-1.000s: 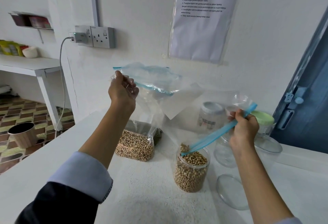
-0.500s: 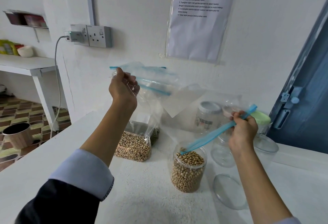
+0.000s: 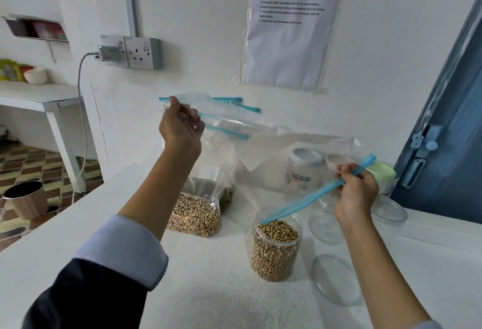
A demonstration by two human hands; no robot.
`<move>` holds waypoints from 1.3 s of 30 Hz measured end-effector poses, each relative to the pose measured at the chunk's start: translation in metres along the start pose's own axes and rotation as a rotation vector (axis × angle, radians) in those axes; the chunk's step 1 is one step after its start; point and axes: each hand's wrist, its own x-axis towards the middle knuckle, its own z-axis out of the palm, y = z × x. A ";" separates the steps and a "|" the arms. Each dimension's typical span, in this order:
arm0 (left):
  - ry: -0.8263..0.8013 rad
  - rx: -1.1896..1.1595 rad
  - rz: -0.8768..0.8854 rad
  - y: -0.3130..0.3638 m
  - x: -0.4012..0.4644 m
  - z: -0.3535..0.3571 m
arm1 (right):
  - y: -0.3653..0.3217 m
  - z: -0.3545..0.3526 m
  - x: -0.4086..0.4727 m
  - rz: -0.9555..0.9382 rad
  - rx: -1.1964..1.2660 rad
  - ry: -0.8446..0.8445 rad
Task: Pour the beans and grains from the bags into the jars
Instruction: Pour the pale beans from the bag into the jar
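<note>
An empty clear zip bag (image 3: 284,151) with a blue zip strip hangs tilted above the counter. My left hand (image 3: 180,130) grips its raised bottom corner. My right hand (image 3: 357,190) pinches the blue zip edge, whose low end dips into the mouth of an open jar (image 3: 275,248) nearly full of soybeans. Behind my left arm stands another clear bag of soybeans (image 3: 195,214), with a bag of darker green beans partly hidden behind it. An empty clear jar (image 3: 326,221) stands just right of the filled one.
A clear round lid (image 3: 336,279) lies on the white counter (image 3: 208,289) at front right. More jars stand by the wall: one with a white lid (image 3: 303,169), one with a green lid (image 3: 383,172). A blue door (image 3: 448,146) is at right, a bin (image 3: 26,198) on the floor left.
The view has shifted a little. Both hands keep their hold on the empty bag, which stays tilted over the filled jar. No beans are seen falling.
</note>
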 end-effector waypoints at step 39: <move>-0.060 0.012 -0.015 0.007 -0.001 0.002 | -0.014 -0.012 -0.002 0.057 -0.059 -0.185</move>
